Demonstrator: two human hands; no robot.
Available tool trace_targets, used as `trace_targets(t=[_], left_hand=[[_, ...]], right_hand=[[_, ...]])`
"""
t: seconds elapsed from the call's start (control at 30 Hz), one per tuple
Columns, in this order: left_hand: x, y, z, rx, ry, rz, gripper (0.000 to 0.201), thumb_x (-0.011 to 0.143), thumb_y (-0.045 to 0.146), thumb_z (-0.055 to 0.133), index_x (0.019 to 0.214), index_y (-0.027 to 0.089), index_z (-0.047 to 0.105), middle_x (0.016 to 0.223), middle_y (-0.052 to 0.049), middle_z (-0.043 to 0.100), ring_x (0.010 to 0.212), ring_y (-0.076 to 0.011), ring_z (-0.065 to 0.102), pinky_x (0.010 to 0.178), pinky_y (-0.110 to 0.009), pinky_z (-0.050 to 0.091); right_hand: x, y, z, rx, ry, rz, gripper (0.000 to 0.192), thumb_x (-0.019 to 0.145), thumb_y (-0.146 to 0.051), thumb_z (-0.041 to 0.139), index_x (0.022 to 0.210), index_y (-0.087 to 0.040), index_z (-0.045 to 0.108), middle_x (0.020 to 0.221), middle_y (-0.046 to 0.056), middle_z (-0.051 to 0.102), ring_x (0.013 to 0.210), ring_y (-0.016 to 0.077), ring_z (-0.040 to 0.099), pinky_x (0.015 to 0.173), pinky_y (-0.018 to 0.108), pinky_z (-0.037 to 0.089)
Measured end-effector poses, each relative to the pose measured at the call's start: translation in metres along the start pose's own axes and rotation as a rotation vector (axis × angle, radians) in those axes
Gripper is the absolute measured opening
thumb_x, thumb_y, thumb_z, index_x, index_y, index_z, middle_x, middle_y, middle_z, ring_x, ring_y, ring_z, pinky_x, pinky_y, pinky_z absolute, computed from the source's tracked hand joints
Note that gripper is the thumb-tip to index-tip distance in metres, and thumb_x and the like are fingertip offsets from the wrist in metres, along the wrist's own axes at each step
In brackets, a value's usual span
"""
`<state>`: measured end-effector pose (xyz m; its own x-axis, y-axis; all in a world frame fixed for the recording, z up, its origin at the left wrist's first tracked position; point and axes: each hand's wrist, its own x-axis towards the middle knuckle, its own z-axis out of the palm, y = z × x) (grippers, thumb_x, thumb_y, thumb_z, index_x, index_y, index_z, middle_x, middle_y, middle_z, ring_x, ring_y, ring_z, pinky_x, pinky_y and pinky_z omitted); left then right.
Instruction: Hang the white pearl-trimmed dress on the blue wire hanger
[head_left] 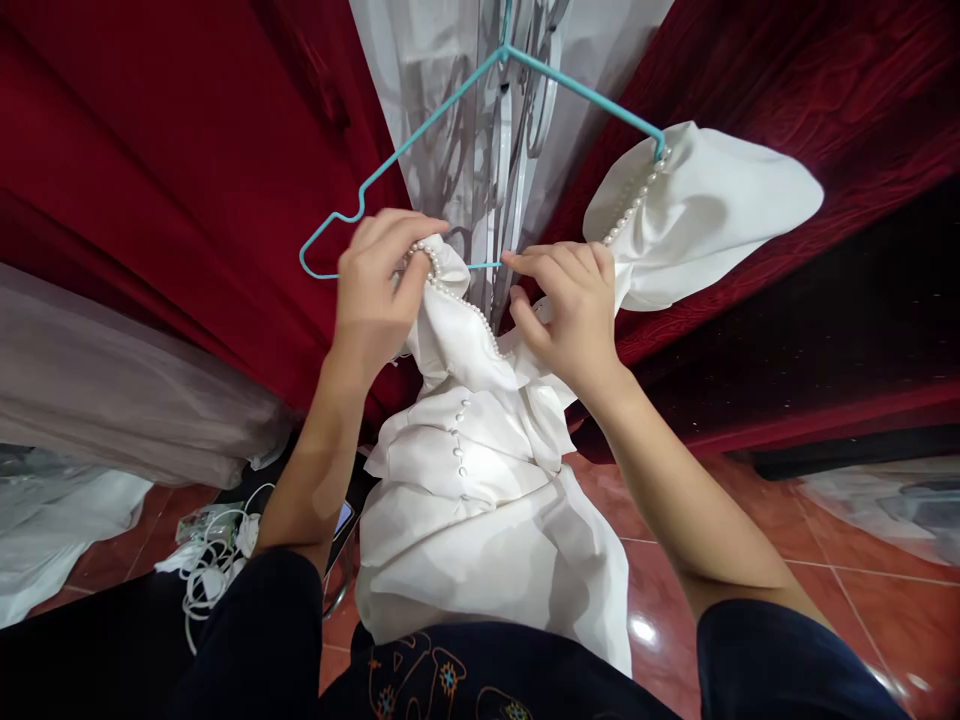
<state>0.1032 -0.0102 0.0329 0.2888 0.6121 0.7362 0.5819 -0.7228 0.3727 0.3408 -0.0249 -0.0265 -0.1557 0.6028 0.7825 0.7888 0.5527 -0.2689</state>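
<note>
Dress [487, 520] looks half-hung, sleeve [720, 210] on hanger [431, 120] at 2 o'clock; left fingers [411, 287] pinch strap [451, 266], right fingers [551, 270] slightly parted; likely needs hooking at 10.

One turquoise hanger [505, 52], one buttoned white dress [480, 540], two bare forearms [682, 480], two dark sleeves [787, 660]
</note>
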Motion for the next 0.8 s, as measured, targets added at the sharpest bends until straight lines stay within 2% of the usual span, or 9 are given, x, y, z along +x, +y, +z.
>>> trace_targets(t=[0.1, 0.2, 0.27, 0.33, 0.4, 0.5, 0.6, 0.67, 0.8], left_hand=[[0.001, -0.005, 0.024, 0.041, -0.139, -0.02, 0.032, 0.11, 0.017, 0.045, 0.123, 0.022, 0.074, 0.111, -0.005, 0.08, 0.105, -0.0248, 0.072, 0.102, -0.04, 0.052], [-0.008, -0.004, 0.037, 0.127, -0.184, -0.03, 0.033, 0.108, 0.016, 0.044, 0.12, 0.022, 0.074, 0.113, -0.006, 0.08, 0.104, -0.0272, 0.069, 0.103, -0.041, 0.046], [-0.012, -0.002, 0.039, 0.13, -0.185, -0.023, 0.034, 0.106, 0.013, 0.045, 0.122, 0.023, 0.073, 0.117, -0.006, 0.079, 0.107, -0.0282, 0.067, 0.102, -0.041, 0.045], [-0.013, 0.0, 0.037, 0.117, -0.191, -0.019, 0.037, 0.103, 0.01, 0.046, 0.123, 0.024, 0.073, 0.117, -0.006, 0.079, 0.107, -0.0287, 0.065, 0.102, -0.041, 0.044], [-0.012, -0.001, 0.034, 0.117, -0.195, -0.015, 0.038, 0.101, 0.008, 0.046, 0.122, 0.025, 0.073, 0.115, -0.005, 0.079, 0.106, -0.0292, 0.064, 0.102, -0.042, 0.044], [-0.01, -0.005, 0.027, 0.174, -0.193, -0.028, 0.038, 0.101, 0.008, 0.046, 0.121, 0.024, 0.074, 0.114, -0.005, 0.079, 0.106, -0.03, 0.062, 0.104, -0.044, 0.043], [-0.011, -0.01, 0.016, 0.255, -0.182, -0.039, 0.037, 0.103, 0.01, 0.046, 0.121, 0.024, 0.075, 0.115, -0.006, 0.078, 0.109, -0.0313, 0.062, 0.108, -0.047, 0.042], [-0.012, -0.013, 0.007, 0.289, -0.179, -0.024, 0.037, 0.103, 0.01, 0.046, 0.121, 0.024, 0.075, 0.115, -0.006, 0.078, 0.111, -0.032, 0.062, 0.109, -0.048, 0.042], [-0.013, -0.017, -0.009, 0.308, -0.198, 0.015, 0.039, 0.102, 0.009, 0.047, 0.12, 0.026, 0.076, 0.116, -0.005, 0.078, 0.11, -0.0315, 0.061, 0.107, -0.048, 0.043]], right_hand=[[-0.005, -0.003, -0.004, -0.019, -0.015, -0.028, 0.04, 0.1, -0.028, 0.053, 0.137, -0.027, 0.068, 0.134, 0.008, 0.074, 0.125, 0.0297, 0.066, 0.119, 0.058, 0.045], [-0.005, -0.001, -0.017, 0.008, 0.028, -0.085, 0.038, 0.102, -0.028, 0.053, 0.137, -0.028, 0.067, 0.137, 0.008, 0.074, 0.128, 0.0292, 0.068, 0.117, 0.057, 0.049], [0.001, 0.006, -0.029, 0.012, 0.221, -0.113, 0.034, 0.102, -0.028, 0.056, 0.133, -0.027, 0.068, 0.132, 0.01, 0.074, 0.127, 0.0292, 0.069, 0.115, 0.056, 0.052], [0.013, 0.019, -0.041, -0.043, 0.495, -0.114, 0.035, 0.098, -0.03, 0.063, 0.131, -0.023, 0.07, 0.127, 0.014, 0.073, 0.125, 0.0308, 0.069, 0.112, 0.056, 0.054], [0.028, 0.036, -0.049, -0.11, 0.626, -0.1, 0.041, 0.091, -0.031, 0.072, 0.131, -0.019, 0.072, 0.123, 0.016, 0.074, 0.121, 0.0319, 0.07, 0.11, 0.056, 0.054], [0.045, 0.054, -0.053, -0.129, 0.495, 0.04, 0.032, 0.085, -0.025, 0.075, 0.117, -0.017, 0.077, 0.111, 0.01, 0.08, 0.105, 0.0274, 0.075, 0.098, 0.048, 0.059], [0.05, 0.05, -0.052, -0.078, 0.383, 0.241, 0.022, 0.085, -0.02, 0.073, 0.105, -0.017, 0.081, 0.098, 0.003, 0.082, 0.09, 0.0214, 0.078, 0.085, 0.037, 0.059], [0.048, 0.039, -0.053, -0.005, 0.344, 0.271, 0.023, 0.085, -0.018, 0.072, 0.105, -0.017, 0.084, 0.093, 0.002, 0.083, 0.086, 0.0181, 0.078, 0.081, 0.031, 0.057], [0.043, 0.027, -0.06, 0.193, 0.299, 0.224, 0.025, 0.083, -0.011, 0.067, 0.1, -0.015, 0.086, 0.089, 0.003, 0.083, 0.078, 0.0123, 0.075, 0.072, 0.024, 0.052]])
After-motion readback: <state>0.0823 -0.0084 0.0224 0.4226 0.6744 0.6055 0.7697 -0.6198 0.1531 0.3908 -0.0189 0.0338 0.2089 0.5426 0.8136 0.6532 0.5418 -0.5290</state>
